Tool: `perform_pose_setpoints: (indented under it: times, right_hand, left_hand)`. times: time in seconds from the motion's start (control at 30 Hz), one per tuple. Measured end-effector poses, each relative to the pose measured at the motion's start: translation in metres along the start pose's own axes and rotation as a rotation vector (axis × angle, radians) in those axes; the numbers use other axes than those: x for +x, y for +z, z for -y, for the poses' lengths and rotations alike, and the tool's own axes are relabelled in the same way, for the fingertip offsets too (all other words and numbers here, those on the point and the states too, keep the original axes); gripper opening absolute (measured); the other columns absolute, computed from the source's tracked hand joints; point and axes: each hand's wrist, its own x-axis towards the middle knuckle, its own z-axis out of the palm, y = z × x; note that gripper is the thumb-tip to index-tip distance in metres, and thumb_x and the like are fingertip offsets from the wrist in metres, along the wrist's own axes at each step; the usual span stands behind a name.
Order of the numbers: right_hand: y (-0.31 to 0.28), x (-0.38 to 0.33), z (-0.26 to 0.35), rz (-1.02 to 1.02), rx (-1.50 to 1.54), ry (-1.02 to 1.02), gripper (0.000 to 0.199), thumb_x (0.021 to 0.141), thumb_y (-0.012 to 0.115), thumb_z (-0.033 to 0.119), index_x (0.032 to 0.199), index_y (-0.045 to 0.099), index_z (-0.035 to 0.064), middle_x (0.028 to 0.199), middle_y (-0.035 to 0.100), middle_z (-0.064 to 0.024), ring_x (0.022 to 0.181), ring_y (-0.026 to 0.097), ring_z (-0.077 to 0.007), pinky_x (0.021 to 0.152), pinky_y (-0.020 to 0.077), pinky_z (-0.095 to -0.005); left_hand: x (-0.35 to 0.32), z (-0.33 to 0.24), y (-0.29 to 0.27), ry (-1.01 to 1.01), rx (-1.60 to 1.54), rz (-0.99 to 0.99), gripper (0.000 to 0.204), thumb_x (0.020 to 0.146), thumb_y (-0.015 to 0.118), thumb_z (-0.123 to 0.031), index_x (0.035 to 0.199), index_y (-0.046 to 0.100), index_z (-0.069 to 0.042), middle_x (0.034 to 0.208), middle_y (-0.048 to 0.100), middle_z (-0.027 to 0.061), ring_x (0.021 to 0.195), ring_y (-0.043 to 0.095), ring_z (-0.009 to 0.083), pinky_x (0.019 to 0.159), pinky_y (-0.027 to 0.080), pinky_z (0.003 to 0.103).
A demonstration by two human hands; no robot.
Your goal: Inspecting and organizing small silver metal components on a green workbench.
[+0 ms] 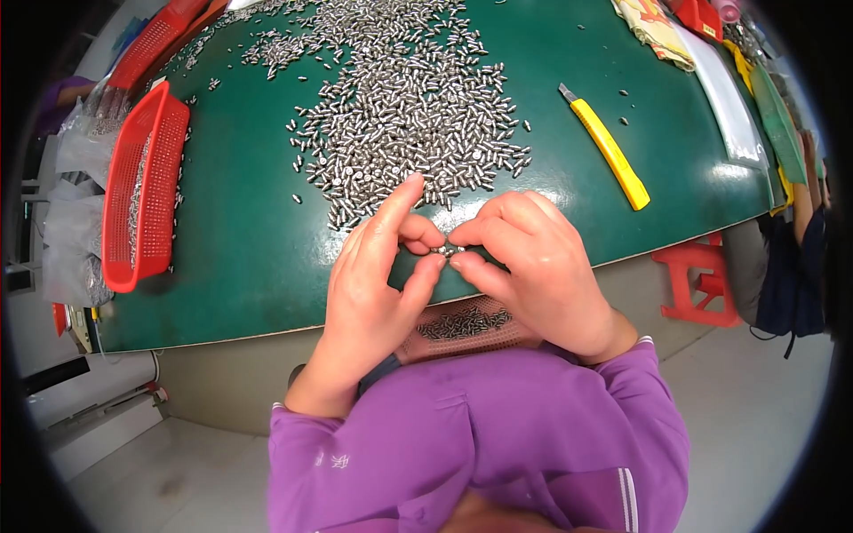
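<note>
A few small silver metal parts (pixel 448 251) are pinched between the fingertips of both my hands, just in front of a large heap. My left hand (pixel 364 271) holds them between thumb and bent fingers, its index finger raised toward the heap. From the other side, the thumb and index finger of my right hand (pixel 538 258) close on the same parts. The heap of short, bullet-shaped metal parts (pixel 409 115) spreads over the green tabletop (pixel 240 231). Below the table edge, a pink basket (pixel 498 342) at my lap contains more of them.
At the left stands a red perforated basket (pixel 160 213) with metal parts in it, beside clear plastic bags (pixel 80 218). A yellow utility knife (pixel 610 154) lies on the right, its blade out. A red stool (pixel 697 280) stands beyond the table edge at right.
</note>
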Motion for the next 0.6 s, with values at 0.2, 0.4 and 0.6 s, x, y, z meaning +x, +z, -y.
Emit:
perform_pose_setpoints:
  times: [0.2,0.4,0.6]
  right_hand:
    - [-0.0005,0.0006,-0.0018,0.018,0.016,-0.004,0.022,0.077,0.078,0.007,0.096,0.067,0.0064,0.091,0.057,-0.0084,0.084,0.056,-0.0288,0.074,0.0484,-0.0394]
    - [0.0003,0.0007,0.0002,0.018,0.005,0.007,0.023,0.077,0.077,0.007,0.097,0.066,0.0059,0.093,0.057,-0.0089,0.085,0.057,-0.0296,0.075,0.0486,-0.0403]
    - [-0.0018,0.0001,-0.0001,0.034,0.017,0.019,0.023,0.077,0.077,0.006,0.098,0.066,0.0057,0.094,0.058,-0.0092,0.086,0.057,-0.0302,0.076,0.0490,-0.0405]
  left_hand:
    - [0.0000,0.0023,0.0009,0.001,0.003,0.017,0.076,0.075,0.073,0.010,0.146,0.050,-0.003,0.088,0.066,0.0045,0.079,0.063,0.0204,0.078,0.051,0.036]
    - [0.0013,0.0022,0.0011,0.017,0.014,0.028,0.075,0.075,0.072,0.008,0.145,0.050,-0.004,0.089,0.065,0.0043,0.080,0.062,0.0207,0.079,0.050,0.037]
    - [0.0004,0.0002,-0.0018,0.006,0.017,0.047,0.078,0.075,0.071,0.009,0.148,0.046,-0.003,0.092,0.065,0.0060,0.081,0.062,0.0217,0.079,0.051,0.037]
